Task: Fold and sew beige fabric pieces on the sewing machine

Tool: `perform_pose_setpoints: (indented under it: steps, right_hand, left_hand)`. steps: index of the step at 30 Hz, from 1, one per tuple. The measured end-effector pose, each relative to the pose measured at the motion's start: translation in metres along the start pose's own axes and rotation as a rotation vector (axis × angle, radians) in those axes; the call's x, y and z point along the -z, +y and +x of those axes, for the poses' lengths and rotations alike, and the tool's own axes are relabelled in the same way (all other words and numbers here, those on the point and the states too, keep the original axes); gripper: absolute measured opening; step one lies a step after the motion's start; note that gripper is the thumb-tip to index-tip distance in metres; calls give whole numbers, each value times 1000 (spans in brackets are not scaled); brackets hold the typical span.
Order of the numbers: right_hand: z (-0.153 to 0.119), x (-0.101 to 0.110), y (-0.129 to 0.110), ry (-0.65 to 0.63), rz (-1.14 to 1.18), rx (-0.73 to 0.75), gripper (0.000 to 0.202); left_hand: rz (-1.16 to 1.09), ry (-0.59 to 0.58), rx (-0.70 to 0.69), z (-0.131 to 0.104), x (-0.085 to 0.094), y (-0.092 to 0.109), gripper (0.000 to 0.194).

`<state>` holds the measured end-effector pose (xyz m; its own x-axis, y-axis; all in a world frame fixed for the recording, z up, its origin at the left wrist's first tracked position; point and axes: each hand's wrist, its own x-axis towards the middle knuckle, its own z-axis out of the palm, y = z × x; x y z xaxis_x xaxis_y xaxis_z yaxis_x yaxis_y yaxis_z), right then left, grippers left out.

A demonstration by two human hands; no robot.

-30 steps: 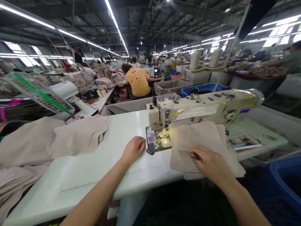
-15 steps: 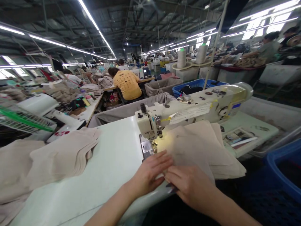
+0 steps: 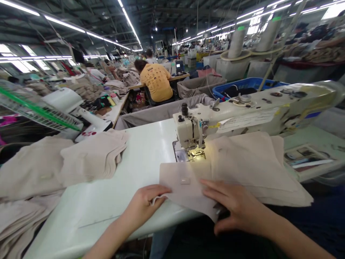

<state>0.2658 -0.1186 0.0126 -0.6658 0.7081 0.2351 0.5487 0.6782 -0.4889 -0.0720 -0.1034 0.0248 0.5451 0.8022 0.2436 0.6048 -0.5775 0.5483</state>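
Observation:
A beige fabric piece (image 3: 185, 183) lies flat on the white table (image 3: 140, 154) in front of the sewing machine (image 3: 242, 115). My left hand (image 3: 145, 205) pinches its near left corner at the table's front edge. My right hand (image 3: 237, 208) presses on its near right part, with a small dark tool partly hidden under the fingers. A stack of the same beige fabric (image 3: 256, 165) sits under the machine arm, right of the needle.
Piles of beige fabric (image 3: 67, 162) cover the table's left side. A white fan with a green-rimmed grille (image 3: 45, 111) stands at the far left. A person in a yellow shirt (image 3: 157, 81) sits ahead. Thread cones (image 3: 237, 41) and a blue bin (image 3: 248, 84) stand behind the machine.
One fabric piece has been pulled off the stack to the left and spread in front of the needle. My left hand moved from beside the machine to the piece's near corner.

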Motion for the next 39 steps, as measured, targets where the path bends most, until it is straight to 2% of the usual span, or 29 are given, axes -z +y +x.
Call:
perform_pose_setpoints:
  steps: [4,6,9,11,14,17,18,21,23,29,32,36,39]
  right_hand:
    - [28,-7,-1,62,191,-44,22]
    - [39,-12,-3,78,295,-198,14]
    - [51,-24,-3,174,313,-564,21]
    - [55,-33,-2,298,331,-707,23]
    - [58,-43,0,510,443,-788,38]
    - [58,-47,-1,670,506,-790,46]
    - [57,-46,-2,653,478,-771,41]
    - [55,-43,-4,426,359,-670,23]
    - [55,-42,-4,331,322,-632,21]
    - [57,-46,-2,320,296,-683,28]
    - [56,-48,0,315,278,-655,31]
    - [54,-54,5,290,267,-588,29]
    - [54,-56,8,286,258,-589,29]
  left_hand:
    - [-49,-65,117,-1,10,6,24]
    - [-90,-108,194,0,14,7,25]
    - [-187,-130,409,1,15,1,27]
    - [-264,-80,574,3,10,-6,32]
    - [-279,41,739,6,0,-12,38]
    - [-231,130,779,8,-7,-11,39]
    - [-226,145,778,7,-9,-9,38]
    - [-215,161,764,4,-12,-3,36]
    - [-179,175,770,2,-14,2,36]
    - [-50,262,817,-1,-22,12,39]
    - [-5,317,822,0,-23,11,37]
    - [-26,366,810,-1,-24,8,27]
    - [-80,421,846,-3,-27,7,35]
